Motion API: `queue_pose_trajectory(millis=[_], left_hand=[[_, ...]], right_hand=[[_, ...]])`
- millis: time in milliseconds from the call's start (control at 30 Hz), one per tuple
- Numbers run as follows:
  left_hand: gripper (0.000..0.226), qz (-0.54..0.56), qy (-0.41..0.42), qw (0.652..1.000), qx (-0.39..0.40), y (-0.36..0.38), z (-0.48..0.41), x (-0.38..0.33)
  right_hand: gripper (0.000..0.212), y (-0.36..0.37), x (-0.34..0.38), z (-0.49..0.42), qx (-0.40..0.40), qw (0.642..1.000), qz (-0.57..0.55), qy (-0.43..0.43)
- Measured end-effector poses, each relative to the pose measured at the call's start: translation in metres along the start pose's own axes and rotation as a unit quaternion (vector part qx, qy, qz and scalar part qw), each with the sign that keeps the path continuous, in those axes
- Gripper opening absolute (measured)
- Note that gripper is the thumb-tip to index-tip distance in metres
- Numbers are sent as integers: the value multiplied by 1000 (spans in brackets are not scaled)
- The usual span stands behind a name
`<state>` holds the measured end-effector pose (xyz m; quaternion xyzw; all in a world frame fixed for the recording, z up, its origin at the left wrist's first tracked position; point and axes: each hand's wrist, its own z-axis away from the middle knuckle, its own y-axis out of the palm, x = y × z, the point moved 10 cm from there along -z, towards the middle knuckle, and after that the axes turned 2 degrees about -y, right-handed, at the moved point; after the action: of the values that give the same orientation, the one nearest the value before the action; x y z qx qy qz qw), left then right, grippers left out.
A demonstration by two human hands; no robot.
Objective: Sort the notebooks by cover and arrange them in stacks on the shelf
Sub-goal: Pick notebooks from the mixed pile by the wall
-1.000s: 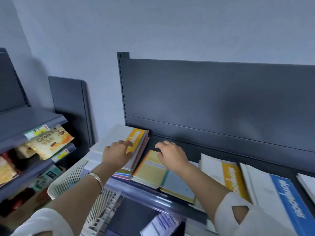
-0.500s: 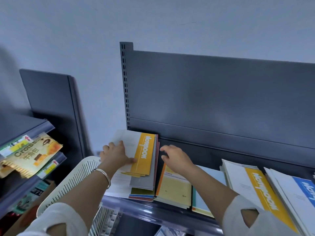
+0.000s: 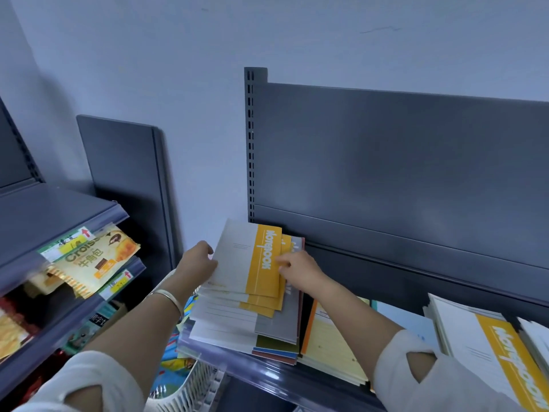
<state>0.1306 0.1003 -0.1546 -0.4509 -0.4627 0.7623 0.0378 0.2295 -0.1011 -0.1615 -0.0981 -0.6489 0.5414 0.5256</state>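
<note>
1. A dark grey back panel (image 3: 386,173) rises just behind the shelf (image 3: 267,379), against a pale wall.
2. On the left, a side shelf (image 3: 59,209) carries a yellow snack packet (image 3: 92,263), well apart from the notebooks.
3. A white basket (image 3: 190,391) sits below the shelf's near left corner, with coloured covers inside.
4. Right of the work, a yellow lined notebook (image 3: 326,346) lies flat. Farther right is a right stack (image 3: 487,352) with orange-banded covers.
5. The right forearm crosses over the yellow lined notebook and hides part of it.
6. The left stack (image 3: 237,331) lies at the shelf's left end, fanned unevenly, its far edge near the back panel.
7. The top notebook (image 3: 237,263), white with an orange band, lies on the left stack.
8. The left hand (image 3: 199,263), with a bracelet (image 3: 166,295) at the wrist, grips the top notebook's left edge, fingers (image 3: 208,248) curled together.
9. The right hand (image 3: 297,270) pinches the orange band's right edge, fingertips (image 3: 282,261) bent onto the cover.
</note>
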Motion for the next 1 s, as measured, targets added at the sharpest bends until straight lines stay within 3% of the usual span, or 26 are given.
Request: queue_pose_trajectory(millis=[100,200,367,500,600,733,800,833,1000], left_hand=[[34,51,-23,997,45,7,0,4],[31,33,-26,999,29,6,2,4],[16,9,-5,1000,8,1,5,-5],[10,98,48,994,8,-2,10,-22],[15,142,59,988,20,1,15,-30],[12,117,43,992,-2,6,19,-28],[12,119,44,991,-31,5,22,-28],[13,135,40,989,-44,5,23,-27],[12,237,18,970,-52,8,33,-23]], right_hand=[[37,8,12,-1,23,999,21,-18],[33,1,16,-5,-26,1000,4,4],[19,-10,-11,-3,-91,966,-204,133],[15,-15,-22,0,-159,920,-328,142],[17,-23,-10,4,-160,928,-318,107],[36,-29,-2,10,-165,967,-180,77],[27,-23,3,14,-162,971,-159,71],[24,-20,6,15,-158,972,-160,62],[60,-12,12,27,-110,959,-257,37]])
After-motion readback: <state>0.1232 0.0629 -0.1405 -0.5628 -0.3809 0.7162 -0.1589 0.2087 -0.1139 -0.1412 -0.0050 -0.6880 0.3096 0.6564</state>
